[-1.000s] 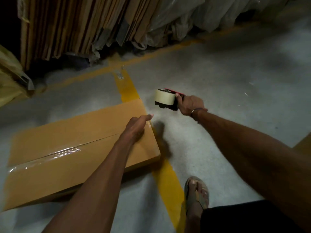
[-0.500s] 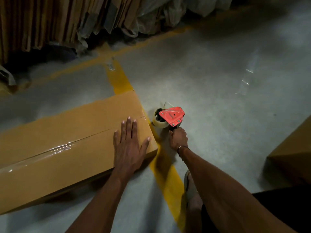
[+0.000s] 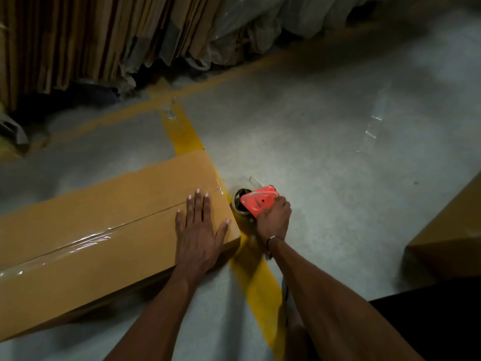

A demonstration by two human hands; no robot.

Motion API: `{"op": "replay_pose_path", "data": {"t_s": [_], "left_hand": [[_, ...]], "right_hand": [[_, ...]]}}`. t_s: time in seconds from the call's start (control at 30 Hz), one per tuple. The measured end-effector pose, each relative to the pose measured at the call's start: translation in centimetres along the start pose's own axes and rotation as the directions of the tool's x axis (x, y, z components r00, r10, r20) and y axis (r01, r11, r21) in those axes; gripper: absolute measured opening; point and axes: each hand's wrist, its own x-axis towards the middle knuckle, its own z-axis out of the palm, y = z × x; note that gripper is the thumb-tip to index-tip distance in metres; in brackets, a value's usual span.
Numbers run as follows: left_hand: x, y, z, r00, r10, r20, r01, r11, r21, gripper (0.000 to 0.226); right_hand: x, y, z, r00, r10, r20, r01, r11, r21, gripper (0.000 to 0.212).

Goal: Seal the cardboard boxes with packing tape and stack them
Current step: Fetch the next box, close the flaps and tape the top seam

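Observation:
A long flat cardboard box [image 3: 86,230] lies on the concrete floor at the left, with clear tape shining along its centre seam. My left hand [image 3: 199,233] presses flat on the box's right end, fingers spread. My right hand [image 3: 273,220] grips the red tape dispenser [image 3: 256,203], held low against the box's right end face, its tape roll toward the box. The tape's contact with that face is hidden.
A second cardboard box [image 3: 447,235] sits at the right edge. Flattened cartons [image 3: 86,40] and plastic wrap lean along the back. Yellow floor lines [image 3: 257,285] run under the box's end. A strip of clear tape [image 3: 372,126] lies on the floor. My sandalled foot is below my right arm.
My left hand came down flat onto the box end. My right hand brought the dispenser from above the floor down to the box's right end face and closer to it.

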Motion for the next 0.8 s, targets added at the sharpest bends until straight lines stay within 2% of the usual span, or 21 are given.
{"op": "replay_pose_path", "data": {"t_s": [0.03,0.1,0.17,0.27,0.33,0.4,0.5,0.57,0.6,0.63,0.67,0.73,0.8], "left_hand": [[0.0,0.1,0.0,1.0,-0.003,0.004,0.003,1.0,-0.002,0.084],[0.0,0.1,-0.1,1.0,-0.016,0.009,0.016,1.0,0.002,0.084],[0.0,-0.1,-0.1,0.999,-0.01,0.034,0.009,0.999,0.039,0.086],[-0.1,-0.8,-0.1,0.997,0.064,0.048,-0.067,0.996,0.059,0.093],[-0.2,-1.0,-0.2,0.994,0.093,0.054,-0.096,0.994,0.051,0.092],[0.1,-0.9,-0.4,0.995,0.075,0.069,-0.077,0.996,0.033,0.091],[0.5,-0.9,-0.9,0.995,0.048,0.084,-0.043,0.997,-0.059,0.094],[0.7,-1.7,-1.5,0.994,0.069,0.087,-0.062,0.995,-0.079,0.097],[0.6,-2.4,-1.8,0.993,0.077,0.086,-0.07,0.995,-0.075,0.097],[0.6,-3.2,-2.0,0.994,0.077,0.083,-0.071,0.995,-0.068,0.095],[0.6,-4.2,-2.2,0.994,0.072,0.087,-0.067,0.996,-0.061,0.094],[0.4,-6.5,-2.6,0.986,0.095,0.133,-0.092,0.995,-0.032,0.094],[0.0,-8.7,-3.0,0.972,0.162,0.172,-0.171,0.984,0.042,0.092]], "right_hand": [[-0.8,-1.3,0.0,0.994,-0.103,-0.045,0.106,0.993,0.051,0.029],[-2.6,-4.8,-0.2,0.964,-0.264,-0.042,0.267,0.948,0.174,0.027],[-4.0,-8.0,0.5,0.942,-0.329,0.068,0.3,0.915,0.27,0.039],[-4.9,-11.0,1.8,0.894,-0.363,0.261,0.319,0.927,0.195,0.055],[-4.8,-11.6,2.3,0.874,-0.355,0.332,0.343,0.934,0.096,0.051],[-3.6,-11.7,2.7,0.882,-0.281,0.379,0.3,0.954,0.008,0.048],[-2.2,-12.4,2.2,0.869,-0.106,0.483,0.167,0.982,-0.085,0.068],[-2.5,-13.2,1.8,0.912,-0.151,0.382,0.215,0.968,-0.13,0.065],[-3.1,-13.6,1.6,0.929,-0.254,0.268,0.298,0.944,-0.139,0.056],[-3.9,-13.9,1.5,0.909,-0.38,0.172,0.403,0.906,-0.128,0.048],[-4.9,-14.3,1.5,0.857,-0.497,0.138,0.51,0.855,-0.09,0.045],[-7.1,-14.8,2.3,0.73,-0.632,0.259,0.658,0.753,-0.014,0.047],[-9.0,-14.3,3.5,0.639,-0.654,0.405,0.733,0.677,-0.063,0.047]]}}
